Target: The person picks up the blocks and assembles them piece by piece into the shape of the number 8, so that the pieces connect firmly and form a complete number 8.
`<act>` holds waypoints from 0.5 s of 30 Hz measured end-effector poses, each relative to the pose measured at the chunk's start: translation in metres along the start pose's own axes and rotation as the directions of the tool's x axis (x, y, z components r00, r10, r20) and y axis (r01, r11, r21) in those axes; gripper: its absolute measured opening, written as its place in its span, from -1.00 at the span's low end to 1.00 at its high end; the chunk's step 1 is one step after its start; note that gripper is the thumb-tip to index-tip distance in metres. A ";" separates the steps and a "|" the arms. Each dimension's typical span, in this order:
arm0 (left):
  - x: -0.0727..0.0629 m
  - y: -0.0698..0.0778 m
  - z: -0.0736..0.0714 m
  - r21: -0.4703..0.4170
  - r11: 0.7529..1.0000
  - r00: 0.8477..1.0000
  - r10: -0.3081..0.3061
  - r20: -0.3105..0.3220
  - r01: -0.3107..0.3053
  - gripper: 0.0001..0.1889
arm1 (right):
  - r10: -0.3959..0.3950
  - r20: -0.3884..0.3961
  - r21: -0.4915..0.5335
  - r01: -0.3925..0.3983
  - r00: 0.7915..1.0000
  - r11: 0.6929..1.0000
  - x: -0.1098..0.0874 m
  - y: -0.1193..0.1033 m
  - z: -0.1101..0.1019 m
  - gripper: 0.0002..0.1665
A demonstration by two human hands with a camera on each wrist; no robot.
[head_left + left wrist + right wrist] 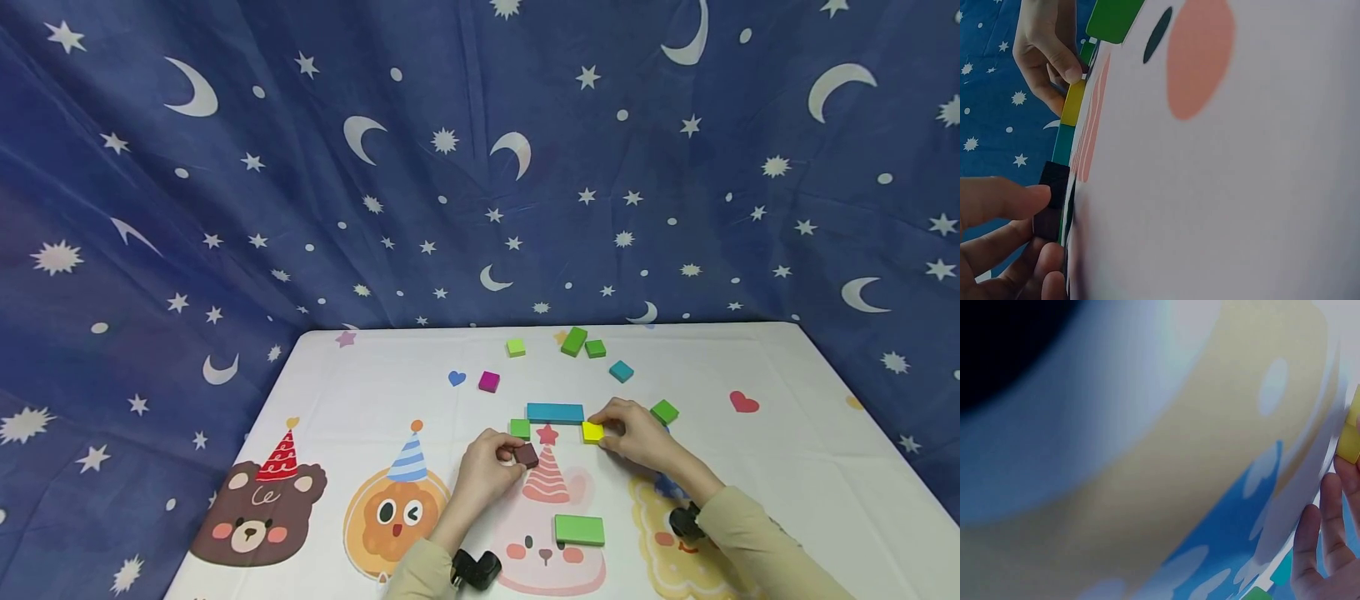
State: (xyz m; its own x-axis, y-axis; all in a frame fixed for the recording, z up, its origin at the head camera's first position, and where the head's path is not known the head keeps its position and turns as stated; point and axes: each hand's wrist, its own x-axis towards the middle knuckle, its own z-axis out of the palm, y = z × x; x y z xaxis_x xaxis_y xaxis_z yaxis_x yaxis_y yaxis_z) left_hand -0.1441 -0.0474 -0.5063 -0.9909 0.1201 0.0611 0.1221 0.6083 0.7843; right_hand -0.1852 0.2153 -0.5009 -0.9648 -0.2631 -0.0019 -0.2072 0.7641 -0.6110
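Note:
In the head view my left hand (483,471) pinches a dark brown block (526,455) between thumb and fingers, just in front of a small green block (520,428). My right hand (637,433) pinches a yellow block (592,432) at the right end of a long blue block (555,413). That blue block lies crosswise, with the green block near its left end. The left wrist view shows the thumb on the brown block (1054,187) and the yellow block (1074,103) farther off. At the right wrist view's edge, fingers (1333,512) meet the yellow block (1349,442).
A long light green block (579,530) lies nearer the person, between the forearms. Farther back are a magenta block (489,382), a lime block (515,347), a green block (574,342) and a teal block (621,371). Another green block (664,412) sits beyond the right hand.

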 end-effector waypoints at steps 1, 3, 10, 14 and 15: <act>0.000 0.000 0.000 0.004 1.000 1.000 0.000 0.002 0.000 -0.71 | 0.000 0.001 0.000 0.000 1.000 1.000 0.000 0.000 0.000 -0.65; 0.000 -0.001 0.000 0.009 1.000 1.000 -0.002 0.006 0.002 -0.71 | 0.003 0.001 0.001 -0.003 1.000 1.000 0.000 0.000 0.000 -0.65; 0.001 -0.003 0.001 0.033 0.999 1.000 0.006 0.009 -0.007 -0.70 | 0.005 -0.004 0.005 -0.005 1.000 1.000 0.000 -0.001 0.001 -0.64; 0.002 -0.003 0.001 0.047 0.999 1.000 0.005 0.005 -0.005 -0.70 | 0.008 -0.002 -0.001 -0.008 1.000 1.000 -0.001 -0.002 0.000 -0.64; 0.001 -0.003 0.001 0.047 0.999 1.000 0.002 0.005 -0.002 -0.70 | 0.006 0.000 0.000 -0.006 1.000 1.000 -0.001 -0.002 0.000 -0.65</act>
State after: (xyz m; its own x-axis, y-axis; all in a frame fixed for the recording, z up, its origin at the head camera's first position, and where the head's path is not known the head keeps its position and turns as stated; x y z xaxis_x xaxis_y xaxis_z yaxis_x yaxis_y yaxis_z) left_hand -0.1458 -0.0479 -0.5094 -0.9904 0.1250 0.0593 0.1265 0.6441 0.7544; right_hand -0.1840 0.2138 -0.4999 -0.9661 -0.2580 -0.0056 -0.2010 0.7658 -0.6109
